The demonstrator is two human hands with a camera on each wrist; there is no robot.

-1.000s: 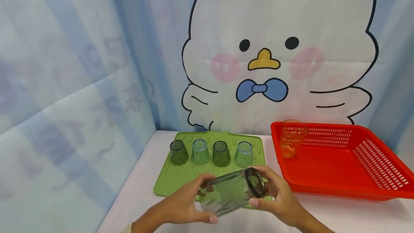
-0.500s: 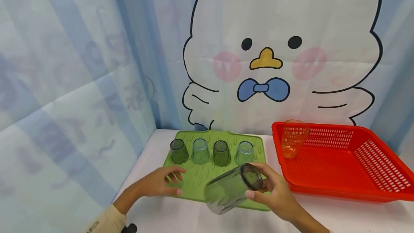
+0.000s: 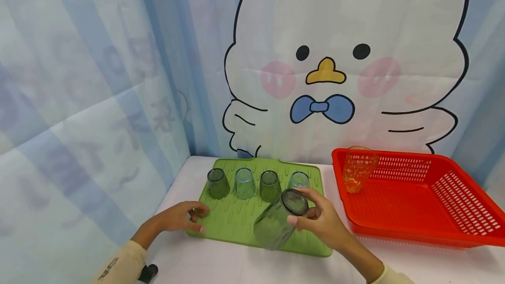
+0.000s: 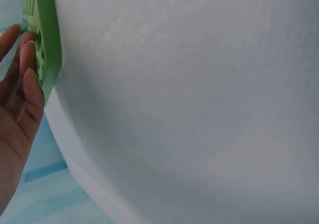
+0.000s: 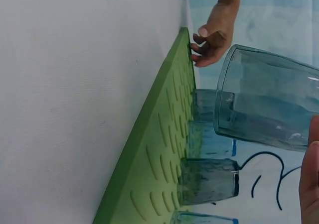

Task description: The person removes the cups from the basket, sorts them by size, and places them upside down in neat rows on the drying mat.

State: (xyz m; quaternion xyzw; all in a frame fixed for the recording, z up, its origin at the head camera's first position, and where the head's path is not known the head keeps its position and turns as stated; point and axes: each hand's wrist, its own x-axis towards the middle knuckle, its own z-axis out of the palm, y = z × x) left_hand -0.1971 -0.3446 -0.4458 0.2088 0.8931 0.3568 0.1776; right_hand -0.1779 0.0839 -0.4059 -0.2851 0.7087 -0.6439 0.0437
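A grey-tinted drinking glass (image 3: 278, 222) is in my right hand (image 3: 323, 220), gripped near its base between thumb and fingers. It tilts, base up to the right and mouth down to the left, over the front of the green drying mat (image 3: 225, 222). In the right wrist view the glass (image 5: 269, 99) is raised off the mat, its mouth facing the mat's side. My left hand (image 3: 179, 217), fingers loosely bent and holding nothing, is at the mat's left front edge. Behind, several upside-down glasses (image 3: 245, 184), grey and pale blue, form a row; the held glass partly hides the rightmost.
To the right stands a red plastic basket (image 3: 394, 227) with an orange-tinted tumbler (image 3: 358, 170) leaning in its back left corner. A small black object (image 3: 148, 273) is by the left sleeve. Printed curtains (image 3: 98, 122) enclose the white table (image 3: 221, 266) at left and back.
My left hand has let go of the glass and moved left to the mat's edge. The right hand has brought the glass leftward and up, turning its mouth further down.
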